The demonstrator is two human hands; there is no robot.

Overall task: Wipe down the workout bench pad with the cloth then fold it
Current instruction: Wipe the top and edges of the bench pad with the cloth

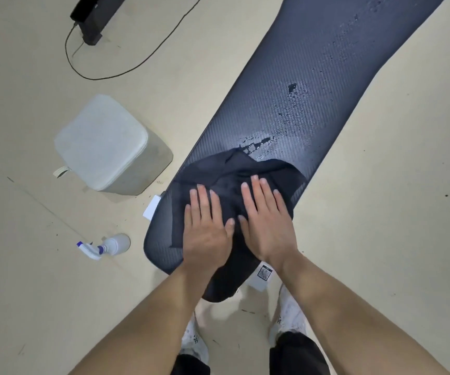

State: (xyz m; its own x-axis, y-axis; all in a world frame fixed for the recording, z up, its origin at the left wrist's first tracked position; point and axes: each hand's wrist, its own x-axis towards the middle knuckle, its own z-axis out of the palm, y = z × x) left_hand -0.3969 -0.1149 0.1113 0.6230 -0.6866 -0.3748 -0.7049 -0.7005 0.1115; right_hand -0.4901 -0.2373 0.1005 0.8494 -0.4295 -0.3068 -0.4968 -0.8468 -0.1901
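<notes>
Ribbed dark pad (313, 63), beaded wet, faint sheen. Thin matt cloth (232, 171), creased. Smooth white plastic bottle (115, 243).

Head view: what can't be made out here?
Long dark ribbed bench pad: far end cut off by the head view's top edge.
Pad surface under the crumpled dark cloth, left hand and right hand: hidden, wet or dry unknown.
White tag with square code: print too small to read.
Black box at top left: cut off by the top edge.
</notes>
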